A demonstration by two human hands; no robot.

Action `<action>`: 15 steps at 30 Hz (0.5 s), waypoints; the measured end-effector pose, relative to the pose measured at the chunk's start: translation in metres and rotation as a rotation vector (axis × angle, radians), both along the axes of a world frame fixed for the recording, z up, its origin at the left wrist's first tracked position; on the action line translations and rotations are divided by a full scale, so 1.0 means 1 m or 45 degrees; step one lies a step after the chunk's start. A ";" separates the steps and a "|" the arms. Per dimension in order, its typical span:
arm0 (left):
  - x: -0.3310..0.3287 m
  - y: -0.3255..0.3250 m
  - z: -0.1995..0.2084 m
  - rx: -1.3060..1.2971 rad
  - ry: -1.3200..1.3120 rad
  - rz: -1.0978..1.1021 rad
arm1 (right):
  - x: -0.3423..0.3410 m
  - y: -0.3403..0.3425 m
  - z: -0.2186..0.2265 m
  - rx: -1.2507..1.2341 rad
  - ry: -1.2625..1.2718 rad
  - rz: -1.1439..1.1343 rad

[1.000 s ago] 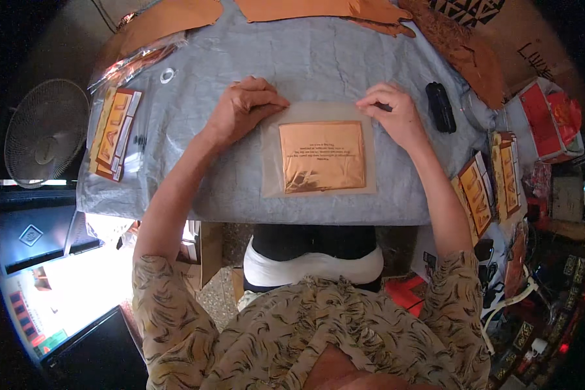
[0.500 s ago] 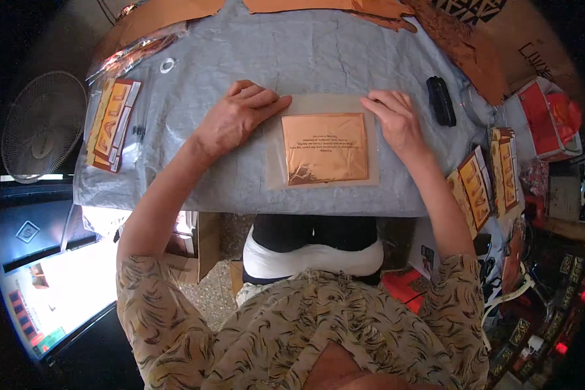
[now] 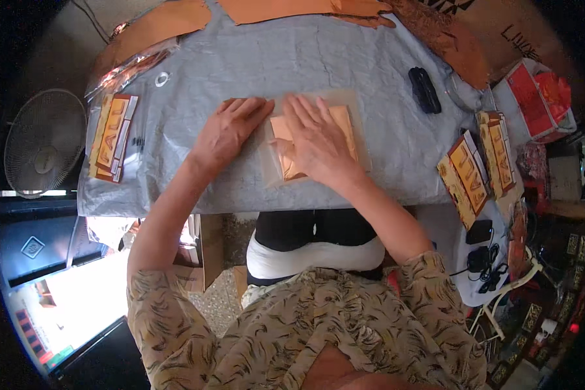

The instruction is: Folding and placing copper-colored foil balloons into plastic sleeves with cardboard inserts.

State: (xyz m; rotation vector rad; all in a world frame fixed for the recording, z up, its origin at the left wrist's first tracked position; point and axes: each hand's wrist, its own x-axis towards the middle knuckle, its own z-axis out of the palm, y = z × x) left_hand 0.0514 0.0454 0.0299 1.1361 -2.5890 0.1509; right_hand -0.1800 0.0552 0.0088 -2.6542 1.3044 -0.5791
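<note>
A clear plastic bag (image 3: 363, 146) lies flat on the grey-covered table, holding a shiny copper-coloured sheet (image 3: 342, 119). My right hand (image 3: 318, 140) rests flat across the bag, fingers stretched out and thumb apart, hiding much of the sheet and its dark print. At the bag's far left corner, my left hand (image 3: 229, 129) is closed, its fingers curled together and thumb and forefinger tips at the corner. The exact grip there is partly hidden.
Printed yellow-brown cards in clear sleeves lie left (image 3: 114, 138) and right (image 3: 465, 179). A black zipped pouch (image 3: 424, 90) and white ring (image 3: 162, 79) rest on the grey cover (image 3: 240, 55). Brown leather pieces (image 3: 279, 12) line the far edge; a fan (image 3: 45, 136) stands left.
My right hand has left the bag's far right corner and moved left, now flat over the copper-coloured sheet. My left hand stays by the far left corner. The view has shifted slightly.
</note>
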 end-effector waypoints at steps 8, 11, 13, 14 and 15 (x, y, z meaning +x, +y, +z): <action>0.009 -0.001 -0.008 0.065 0.082 0.036 | -0.085 -0.013 -0.005 -0.057 0.161 -0.284; 0.001 -0.017 -0.003 0.164 0.201 0.083 | -0.089 -0.011 -0.010 -0.099 0.154 -0.314; 0.004 -0.046 0.002 0.419 0.099 0.224 | -0.079 -0.013 -0.017 -0.091 0.162 -0.290; -0.012 -0.054 0.004 0.385 0.187 0.303 | -0.080 -0.015 -0.020 -0.108 0.157 -0.309; -0.034 -0.063 0.008 0.347 0.280 0.369 | -0.084 -0.014 -0.020 -0.127 0.159 -0.340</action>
